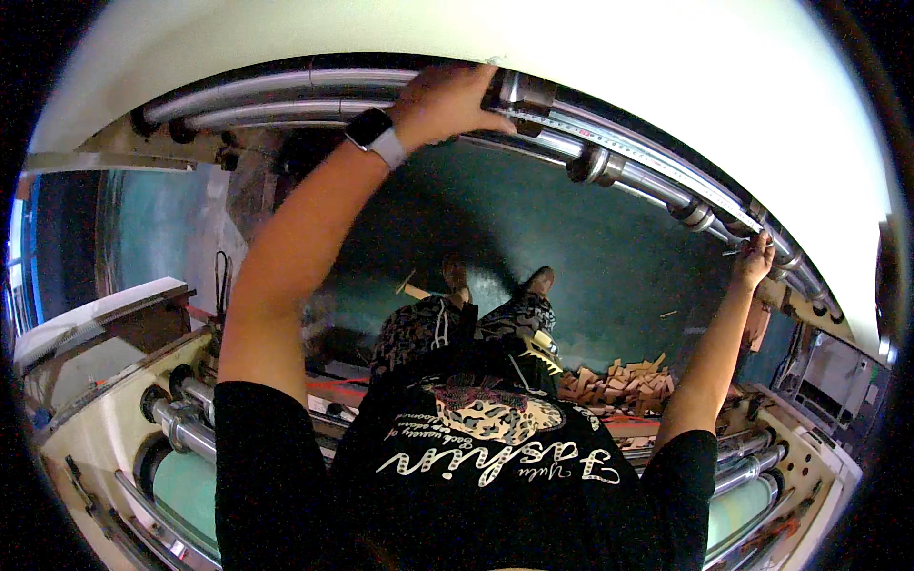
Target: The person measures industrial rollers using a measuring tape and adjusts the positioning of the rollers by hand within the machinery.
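Note:
Both my arms reach forward to a bank of long metal shafts (633, 173) on the far machine. My left hand (447, 103), with a watch on the wrist, curls over a dark collar (526, 93) on the shafts, thumb below and fingers above. A pale measuring tape (652, 164) with fine marks runs along the shafts from beside my left thumb toward my right hand (758, 257). That hand is closed at the tape's far right end, its fingers pinched together. Ring-shaped metal collars (594, 166) sit on the shaft between my hands.
A white machine cover (609, 48) curves above the shafts. My feet stand on a dark green floor (619, 276). Brown cardboard scraps (619, 385) lie heaped behind me at the right. Another machine with green rollers (186, 495) stands close behind me.

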Action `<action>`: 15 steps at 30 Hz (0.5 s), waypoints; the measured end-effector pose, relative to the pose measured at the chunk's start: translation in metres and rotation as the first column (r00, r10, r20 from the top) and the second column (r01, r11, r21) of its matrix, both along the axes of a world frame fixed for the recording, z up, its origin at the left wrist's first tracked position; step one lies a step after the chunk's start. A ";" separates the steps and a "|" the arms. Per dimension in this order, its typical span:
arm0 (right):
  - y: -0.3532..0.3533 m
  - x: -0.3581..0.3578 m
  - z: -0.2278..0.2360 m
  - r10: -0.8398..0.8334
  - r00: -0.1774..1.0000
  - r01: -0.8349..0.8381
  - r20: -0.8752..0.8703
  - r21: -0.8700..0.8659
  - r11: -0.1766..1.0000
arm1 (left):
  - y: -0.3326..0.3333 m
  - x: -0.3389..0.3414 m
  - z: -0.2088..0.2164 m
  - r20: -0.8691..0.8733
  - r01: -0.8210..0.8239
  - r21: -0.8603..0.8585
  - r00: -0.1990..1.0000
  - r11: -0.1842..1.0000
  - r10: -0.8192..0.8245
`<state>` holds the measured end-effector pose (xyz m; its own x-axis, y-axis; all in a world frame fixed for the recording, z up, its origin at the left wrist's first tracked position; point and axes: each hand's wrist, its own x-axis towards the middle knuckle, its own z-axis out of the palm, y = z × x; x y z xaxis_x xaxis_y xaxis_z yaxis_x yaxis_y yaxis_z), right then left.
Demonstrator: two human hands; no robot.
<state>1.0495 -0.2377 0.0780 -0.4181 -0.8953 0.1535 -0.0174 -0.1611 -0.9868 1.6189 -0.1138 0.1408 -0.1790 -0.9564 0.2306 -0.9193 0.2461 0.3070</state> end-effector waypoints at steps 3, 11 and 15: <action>0.001 0.002 0.002 0.031 0.999 -0.031 0.009 -0.009 0.999 | 0.003 -0.018 -0.003 0.103 -0.075 0.103 0.993 0.992 0.065; 0.005 0.007 0.006 0.028 1.000 -0.029 -0.004 -0.025 0.999 | 0.002 -0.016 -0.006 0.068 -0.019 -0.044 0.997 0.999 0.022; 0.008 0.011 0.008 0.006 1.000 -0.006 0.001 -0.002 1.000 | 0.006 -0.016 -0.002 0.039 -0.062 0.016 0.997 0.998 0.061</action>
<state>1.0601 -0.2297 0.0863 -0.4126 -0.8977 0.1546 -0.0150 -0.1630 -0.9865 1.6026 -0.1083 0.1387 -0.1284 -0.9697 0.2078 -0.9437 0.1839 0.2748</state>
